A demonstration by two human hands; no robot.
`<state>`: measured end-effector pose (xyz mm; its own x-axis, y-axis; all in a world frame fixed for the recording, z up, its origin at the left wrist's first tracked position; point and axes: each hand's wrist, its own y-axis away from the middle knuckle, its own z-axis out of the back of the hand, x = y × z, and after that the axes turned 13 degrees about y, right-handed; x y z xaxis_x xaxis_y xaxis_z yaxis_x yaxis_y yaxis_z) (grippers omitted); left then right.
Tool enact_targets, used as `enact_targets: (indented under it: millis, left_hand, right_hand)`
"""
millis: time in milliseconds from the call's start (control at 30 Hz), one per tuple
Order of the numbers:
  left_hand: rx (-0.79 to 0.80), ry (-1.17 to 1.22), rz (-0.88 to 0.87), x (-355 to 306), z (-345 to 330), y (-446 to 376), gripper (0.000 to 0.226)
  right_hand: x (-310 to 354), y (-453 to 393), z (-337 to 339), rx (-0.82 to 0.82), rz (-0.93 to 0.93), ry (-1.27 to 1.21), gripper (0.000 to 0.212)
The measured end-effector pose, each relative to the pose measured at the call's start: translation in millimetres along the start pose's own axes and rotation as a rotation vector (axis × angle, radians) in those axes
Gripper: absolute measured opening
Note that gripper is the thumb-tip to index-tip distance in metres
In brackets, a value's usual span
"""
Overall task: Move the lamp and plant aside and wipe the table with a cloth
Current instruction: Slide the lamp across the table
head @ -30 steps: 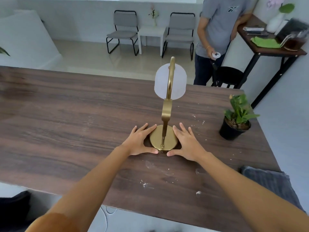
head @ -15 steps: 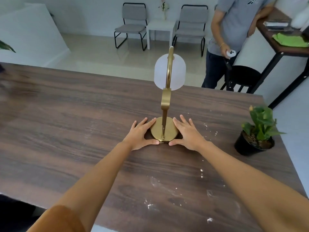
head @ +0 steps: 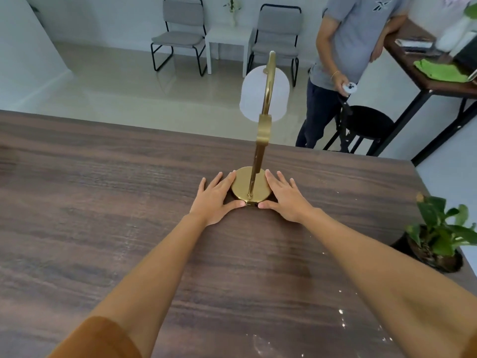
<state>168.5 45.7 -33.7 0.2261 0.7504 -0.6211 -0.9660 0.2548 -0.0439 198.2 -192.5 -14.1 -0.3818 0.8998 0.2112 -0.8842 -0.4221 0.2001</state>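
A brass lamp [head: 251, 186] with a round base, a curved stem and a white shade stands upright on the dark wooden table [head: 103, 202], near its far edge. My left hand [head: 215, 200] presses flat against the left side of the base, thumb at its near edge. My right hand [head: 286, 198] presses the right side the same way. A small green plant in a black pot [head: 438, 239] stands at the table's right edge. White crumbs [head: 340, 312] are scattered on the near right of the table. No cloth is in view on the table.
A person in a grey shirt [head: 348, 60] stands beyond the table's far right corner beside a black stool [head: 366, 122]. A side table [head: 433, 81] with a green cloth [head: 438, 71] is at the far right. Two grey chairs [head: 180, 34] stand by the back wall.
Both hands have slid the lamp away from me toward the table's far edge. The grey cloth seen at the near right corner has left the view.
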Motion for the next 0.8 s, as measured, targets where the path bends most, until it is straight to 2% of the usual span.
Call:
enact_targets:
  millis: [267, 467, 667, 800]
  left_hand:
    - [-0.012, -0.066, 0.059, 18.3, 7.8, -39.3, 0.081]
    - [-0.054, -0.104, 0.148, 19.2, 4.3, -49.6, 0.07]
    - [-0.054, -0.132, 0.213, 0.1, -3.1, -29.5, 0.062]
    - [-0.074, -0.128, 0.278, -24.1, -19.1, 3.0, 0.063]
  right_hand:
    - [7.1, -44.0, 13.6, 0.079, -0.069, 0.068, 0.087]
    - [22.5, -57.0, 10.7, 0.07, -0.169, 0.049, 0.074]
    - [26.1, -37.1, 16.1, 0.097, -0.191, 0.035, 0.066]
    - [22.5, 14.8, 24.4, 0.009, -0.191, -0.038, 0.065]
